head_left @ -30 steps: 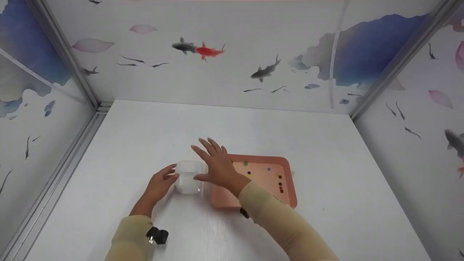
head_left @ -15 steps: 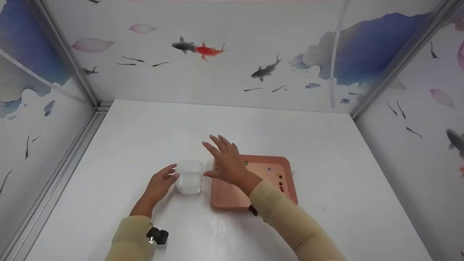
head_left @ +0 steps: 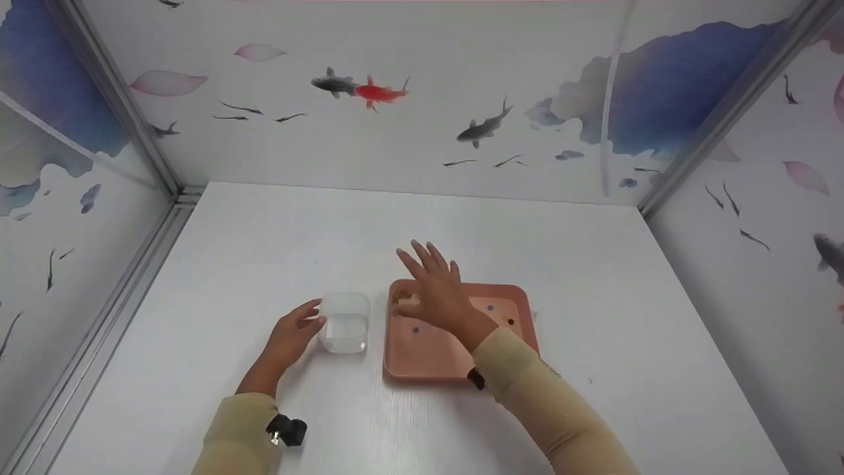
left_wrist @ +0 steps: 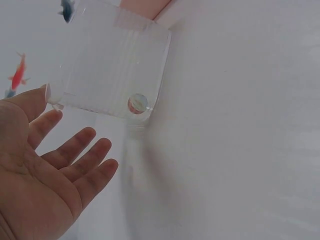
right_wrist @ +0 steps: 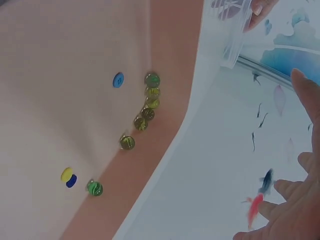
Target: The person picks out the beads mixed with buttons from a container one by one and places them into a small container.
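Left hand (head_left: 290, 333) at the left side of the clear box (head_left: 345, 333) – thumb and index finger touch its edge, other fingers loose. Can't tell whether that grip pinches the edge or just rests on it. Box stands on the white counter (head_left: 264, 251), just left of the pink tray (head_left: 428, 359), small gap between. One marble (left_wrist: 137, 103) shows through the box wall, near a corner.

Right hand (head_left: 442, 297) is over the tray's far left part – grip spread, thumb well apart from the fingers. Seven green and yellowish marbles (right_wrist: 141, 123) lie along the tray edge, most bunched in a curved line, one green apart. Blue button (right_wrist: 118, 80) near them; yellow button (right_wrist: 65, 173) touches or overlaps a dark blue button (right_wrist: 71, 182).
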{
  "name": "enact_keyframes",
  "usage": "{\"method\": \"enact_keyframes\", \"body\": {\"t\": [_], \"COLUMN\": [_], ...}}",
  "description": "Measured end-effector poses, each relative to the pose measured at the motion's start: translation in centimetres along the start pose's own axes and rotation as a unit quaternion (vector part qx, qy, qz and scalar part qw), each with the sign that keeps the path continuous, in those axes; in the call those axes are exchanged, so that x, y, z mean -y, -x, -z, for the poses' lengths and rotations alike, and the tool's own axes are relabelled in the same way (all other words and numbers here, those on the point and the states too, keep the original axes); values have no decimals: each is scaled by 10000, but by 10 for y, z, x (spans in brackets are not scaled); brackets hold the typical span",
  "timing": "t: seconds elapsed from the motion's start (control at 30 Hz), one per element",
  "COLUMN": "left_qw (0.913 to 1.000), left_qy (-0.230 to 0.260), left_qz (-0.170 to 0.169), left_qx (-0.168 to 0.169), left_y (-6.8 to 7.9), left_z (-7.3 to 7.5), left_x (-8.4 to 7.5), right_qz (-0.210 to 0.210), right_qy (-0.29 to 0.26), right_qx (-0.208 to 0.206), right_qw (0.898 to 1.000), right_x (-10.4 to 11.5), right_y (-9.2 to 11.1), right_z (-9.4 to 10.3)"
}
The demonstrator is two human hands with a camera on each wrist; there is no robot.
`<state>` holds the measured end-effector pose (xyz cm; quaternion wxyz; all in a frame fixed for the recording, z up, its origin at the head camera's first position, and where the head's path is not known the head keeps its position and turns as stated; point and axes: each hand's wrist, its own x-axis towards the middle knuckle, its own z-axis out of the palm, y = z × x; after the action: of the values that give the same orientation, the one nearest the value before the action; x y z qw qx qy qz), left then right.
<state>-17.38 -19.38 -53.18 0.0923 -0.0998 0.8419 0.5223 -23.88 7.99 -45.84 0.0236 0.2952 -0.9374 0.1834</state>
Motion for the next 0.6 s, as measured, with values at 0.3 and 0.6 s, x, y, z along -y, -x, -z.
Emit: {"method": "enact_keyframes", "body": {"t": [0.3, 0.6], "left_qw": [9998, 9997], "left_qy": [58, 55], "left_qz": [-168, -226], "left_qx": [3, 6], "left_y": [0, 0], "left_z": [1, 0], "left_x": [3, 4], "right_qz": [-217, -559], "right_qy": [-308, -646], "right_qx": [127, 311], "right_qw": [9992, 9959], "right_x": [-19, -35], "right_y": [8, 12], "right_z": [3, 0]}}
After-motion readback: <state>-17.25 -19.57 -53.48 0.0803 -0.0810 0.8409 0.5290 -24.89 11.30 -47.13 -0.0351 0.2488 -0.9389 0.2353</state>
